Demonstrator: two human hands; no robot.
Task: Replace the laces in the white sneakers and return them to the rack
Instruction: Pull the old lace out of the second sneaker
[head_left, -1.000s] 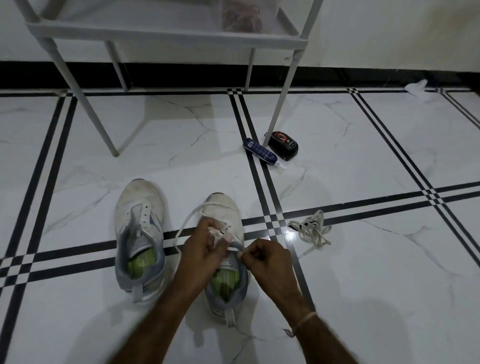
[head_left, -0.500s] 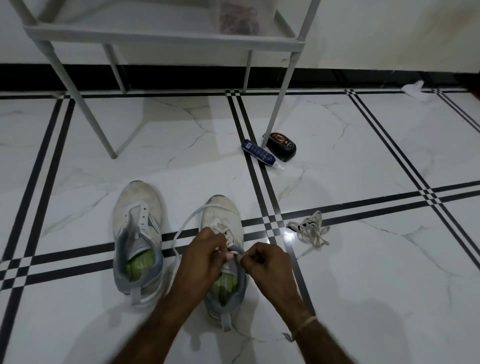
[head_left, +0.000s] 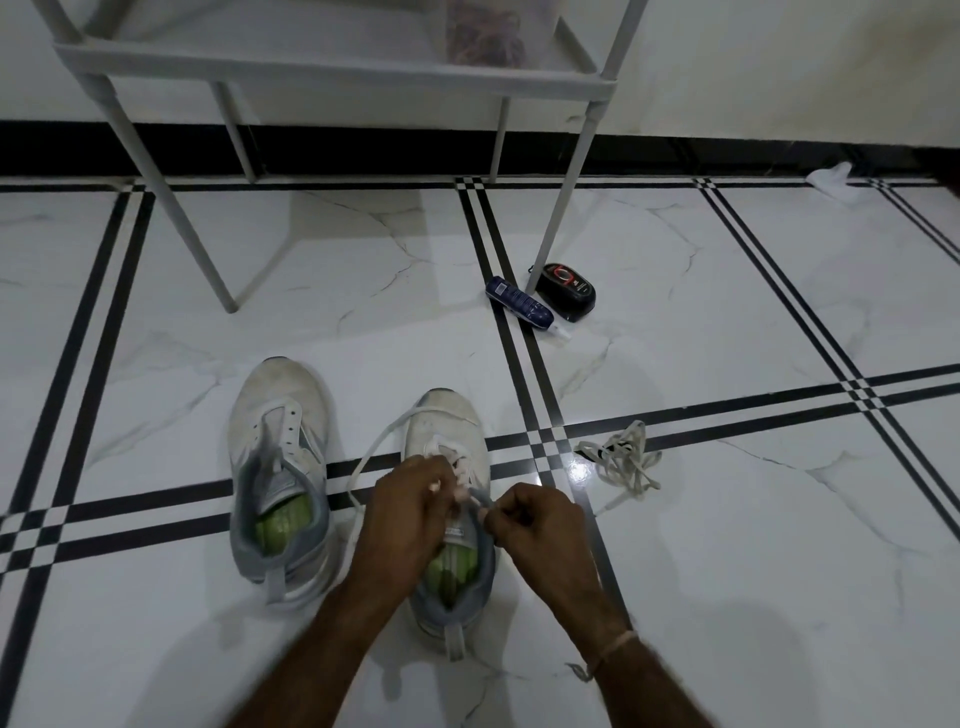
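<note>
Left hand (head_left: 410, 506) and right hand (head_left: 530, 519) pinch the flat white lace (head_left: 384, 439) over the grey-collared white sneaker (head_left: 448, 400), ready for eyelet threading.

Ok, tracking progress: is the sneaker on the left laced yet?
No, the left sneaker shows bare eyelets; only the right sneaker carries a lace.

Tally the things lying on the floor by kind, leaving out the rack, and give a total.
White sneakers: 2
Laces: 2, the threaded lace and the heaped lace
Blue bottle: 1
Black case: 1
White cloth: 1
Total: 7
</note>
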